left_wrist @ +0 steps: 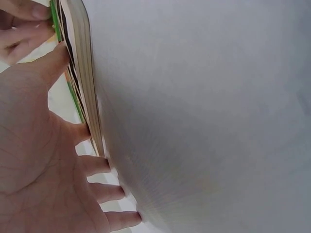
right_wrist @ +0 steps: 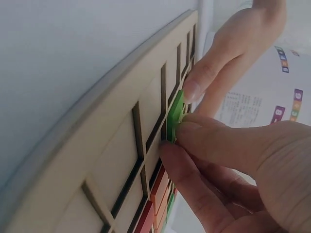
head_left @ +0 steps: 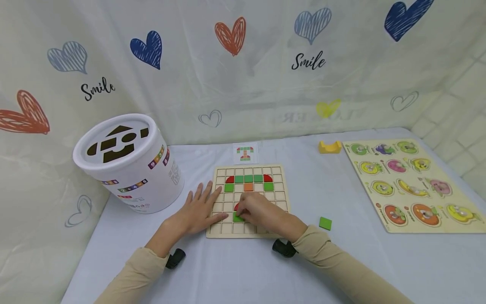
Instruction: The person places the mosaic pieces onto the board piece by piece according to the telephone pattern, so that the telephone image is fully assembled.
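A square wooden grid board (head_left: pixel 217 230) lies on the cloth. My left hand (head_left: pixel 195 211) rests at its left edge, fingers straight and spread, thumb on the board. Near the board's lower left, my right hand (head_left: pixel 262 214) pinches a green square tile (right_wrist: pixel 175 115) between thumb and fingers, over a grid cell. Part of a red rounded tile (head_left: pixel 236 207) shows just above that cell. Farther up the grid sit green tiles (head_left: pixel 248 178), two red quarter-round tiles (head_left: pixel 268 178) and an orange square tile (head_left: pixel 248 187). My right hand hides some middle cells.
A small pattern card (head_left: pixel 244 161) lies behind the board. One loose green square tile (head_left: pixel 325 223) is on the cloth to the right. A white tub (head_left: pixel 167 190) stands at left. A fruit puzzle board (head_left: pixel 383 211) and a yellow block (head_left: pixel 330 147) lie at right.
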Demonstrator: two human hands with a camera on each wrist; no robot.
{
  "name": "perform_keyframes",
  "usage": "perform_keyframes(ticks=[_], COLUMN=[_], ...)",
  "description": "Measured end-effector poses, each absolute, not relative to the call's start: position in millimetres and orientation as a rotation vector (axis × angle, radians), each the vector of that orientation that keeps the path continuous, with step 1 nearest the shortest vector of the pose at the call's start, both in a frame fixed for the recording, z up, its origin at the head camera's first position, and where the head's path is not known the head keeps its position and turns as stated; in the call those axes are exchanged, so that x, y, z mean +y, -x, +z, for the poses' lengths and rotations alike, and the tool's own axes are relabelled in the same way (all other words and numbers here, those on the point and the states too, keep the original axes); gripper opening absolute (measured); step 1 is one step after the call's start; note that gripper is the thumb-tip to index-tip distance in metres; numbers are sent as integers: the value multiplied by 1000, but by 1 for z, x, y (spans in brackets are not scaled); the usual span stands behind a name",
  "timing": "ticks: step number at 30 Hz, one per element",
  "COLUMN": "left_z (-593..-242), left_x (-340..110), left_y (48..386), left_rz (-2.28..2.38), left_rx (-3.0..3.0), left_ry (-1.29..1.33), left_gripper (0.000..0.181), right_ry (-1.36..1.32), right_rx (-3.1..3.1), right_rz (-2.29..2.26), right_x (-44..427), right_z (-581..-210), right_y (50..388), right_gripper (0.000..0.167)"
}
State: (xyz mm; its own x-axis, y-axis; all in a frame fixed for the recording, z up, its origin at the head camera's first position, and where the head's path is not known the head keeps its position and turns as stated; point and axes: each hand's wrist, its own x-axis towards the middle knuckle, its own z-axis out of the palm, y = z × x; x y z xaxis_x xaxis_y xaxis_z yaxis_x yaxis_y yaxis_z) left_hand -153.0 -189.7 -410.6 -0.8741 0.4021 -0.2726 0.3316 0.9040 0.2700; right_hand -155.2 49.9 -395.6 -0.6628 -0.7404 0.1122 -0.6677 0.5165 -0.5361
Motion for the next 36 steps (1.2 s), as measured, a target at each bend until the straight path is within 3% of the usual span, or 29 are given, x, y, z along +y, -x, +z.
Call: perform_keyframes(ticks=[14,20,36], left_z=[-407,-408,-406], left_x=[-189,-189,-187], left_y=[152,153,151], left_rz=[314,307,310], left_rx=[2748,2745,2729], left_ry=[-544,-535,-518], left_gripper=[90,91,91], right_ry=[1301,1327,1062], right_rx=[2506,2404,2386], right_rz=[-836,-846,-756], right_x=[65,96,183], right_z=[-391,-383,-373], right_y=[152,146,131], right_gripper=[12,13,24])
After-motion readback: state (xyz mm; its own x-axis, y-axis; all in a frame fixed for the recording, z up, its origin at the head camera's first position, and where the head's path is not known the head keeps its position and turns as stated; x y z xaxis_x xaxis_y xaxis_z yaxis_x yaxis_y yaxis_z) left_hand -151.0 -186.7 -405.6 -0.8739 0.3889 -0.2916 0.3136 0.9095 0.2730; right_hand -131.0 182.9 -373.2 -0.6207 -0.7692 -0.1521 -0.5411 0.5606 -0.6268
